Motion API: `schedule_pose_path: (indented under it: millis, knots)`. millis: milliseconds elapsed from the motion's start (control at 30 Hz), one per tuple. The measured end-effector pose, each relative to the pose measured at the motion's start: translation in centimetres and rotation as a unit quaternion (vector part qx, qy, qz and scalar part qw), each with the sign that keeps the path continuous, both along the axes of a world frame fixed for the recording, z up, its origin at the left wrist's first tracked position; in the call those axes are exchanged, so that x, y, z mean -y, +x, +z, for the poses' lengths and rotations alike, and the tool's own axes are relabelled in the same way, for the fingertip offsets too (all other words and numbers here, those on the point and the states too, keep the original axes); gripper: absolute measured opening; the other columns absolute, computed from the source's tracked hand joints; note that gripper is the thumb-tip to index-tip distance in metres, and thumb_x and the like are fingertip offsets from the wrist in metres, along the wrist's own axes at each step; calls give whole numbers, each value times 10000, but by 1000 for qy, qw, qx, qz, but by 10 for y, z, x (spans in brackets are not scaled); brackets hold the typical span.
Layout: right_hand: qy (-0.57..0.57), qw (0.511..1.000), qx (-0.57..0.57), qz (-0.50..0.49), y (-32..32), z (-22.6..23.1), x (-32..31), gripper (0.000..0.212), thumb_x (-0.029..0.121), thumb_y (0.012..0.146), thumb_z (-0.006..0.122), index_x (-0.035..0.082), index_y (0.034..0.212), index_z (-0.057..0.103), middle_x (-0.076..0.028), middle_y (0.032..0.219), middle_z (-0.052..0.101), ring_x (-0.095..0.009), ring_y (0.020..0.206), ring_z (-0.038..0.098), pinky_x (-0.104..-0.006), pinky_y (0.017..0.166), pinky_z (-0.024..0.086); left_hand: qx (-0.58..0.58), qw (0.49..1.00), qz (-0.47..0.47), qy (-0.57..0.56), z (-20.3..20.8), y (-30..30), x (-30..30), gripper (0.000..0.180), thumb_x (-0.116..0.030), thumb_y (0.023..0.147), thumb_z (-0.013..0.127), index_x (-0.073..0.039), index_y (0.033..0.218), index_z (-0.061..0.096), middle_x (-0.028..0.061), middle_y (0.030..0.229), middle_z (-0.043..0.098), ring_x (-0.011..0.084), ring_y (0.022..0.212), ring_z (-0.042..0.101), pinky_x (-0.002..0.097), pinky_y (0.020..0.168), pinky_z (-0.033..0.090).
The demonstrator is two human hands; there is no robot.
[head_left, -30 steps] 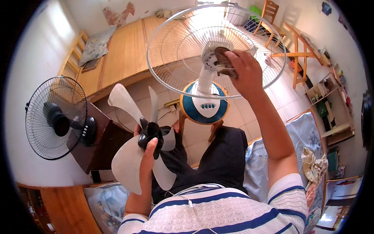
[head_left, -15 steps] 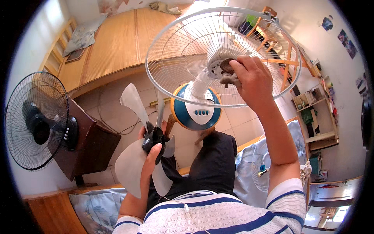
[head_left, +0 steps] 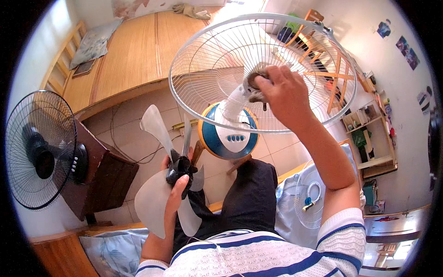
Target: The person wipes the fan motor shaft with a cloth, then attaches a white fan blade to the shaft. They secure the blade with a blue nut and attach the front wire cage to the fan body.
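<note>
My left hand [head_left: 177, 190] is closed around the black hub of a fan blade [head_left: 150, 203], whose pale translucent vanes spread out above my lap. In my right hand [head_left: 290, 94] is a bunched greyish-brown cloth [head_left: 256, 82], which covers much of the hub at the middle of the fan's round wire grille [head_left: 173, 92]. The grille is tilted on top of a white stand fan [head_left: 234, 138] with a blue and orange base. Part of the cloth hangs below my fingers.
A black fan [head_left: 44, 157] stands on a dark wooden cabinet [head_left: 99, 180] at the left. A loose white wire grille [head_left: 310, 201] lies on blue bedding to my right. Beyond the stand fan is a mat-covered bed [head_left: 147, 51]. Cables [head_left: 121, 152] run over the tiled floor.
My right hand and the cloth have shifted a little left and down over the grille's hub, hiding more of it. My left hand still grips the fan blade. The whole view has tilted slightly.
</note>
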State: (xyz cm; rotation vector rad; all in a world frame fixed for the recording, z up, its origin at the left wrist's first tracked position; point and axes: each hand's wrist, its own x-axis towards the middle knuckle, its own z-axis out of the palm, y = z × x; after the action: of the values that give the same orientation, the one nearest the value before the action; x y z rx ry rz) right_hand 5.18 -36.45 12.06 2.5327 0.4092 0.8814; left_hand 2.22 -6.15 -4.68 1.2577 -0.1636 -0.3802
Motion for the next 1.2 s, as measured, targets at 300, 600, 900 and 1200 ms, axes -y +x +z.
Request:
schedule_pose_path:
  millis: [300, 600, 900, 1200]
  knots:
    - [90, 993, 16, -78, -50, 16, 31, 366, 67, 625, 703, 72, 982, 625, -80, 963, 561, -257, 893, 566, -377, 725, 480, -1, 999, 10, -37, -12, 4, 1, 834, -295, 751, 645, 29, 1386, 212, 168, 1256, 495, 215, 1151, 506, 318, 988, 384]
    - [24, 999, 16, -38, -10, -14, 11, 314, 120, 754, 631, 36, 1056, 618, -64, 945, 550, -223, 881, 547, -362, 709, 456, 0, 999, 4, -36, -16, -4, -1, 798, -180, 767, 634, 31, 1400, 195, 160, 1246, 505, 211, 1134, 518, 319, 980, 400]
    - [52, 998, -19, -29, -25, -2, -1, 288, 113, 721, 638, 36, 998, 617, -73, 926, 550, -233, 867, 545, -368, 698, 453, -14, 999, 6, -48, -22, -2, -1, 769, -177, 765, 638, 28, 1396, 248, 137, 1220, 515, 199, 1086, 532, 297, 954, 411]
    - [20, 997, 6, -70, -7, -9, -7, 255, 99, 727, 578, 0, 959, 618, -82, 879, 543, -230, 851, 537, -353, 712, 440, -11, 999, 2, -46, -27, 3, 4, 760, -197, 747, 636, 21, 1386, 287, 124, 1199, 506, 196, 1113, 497, 300, 973, 379]
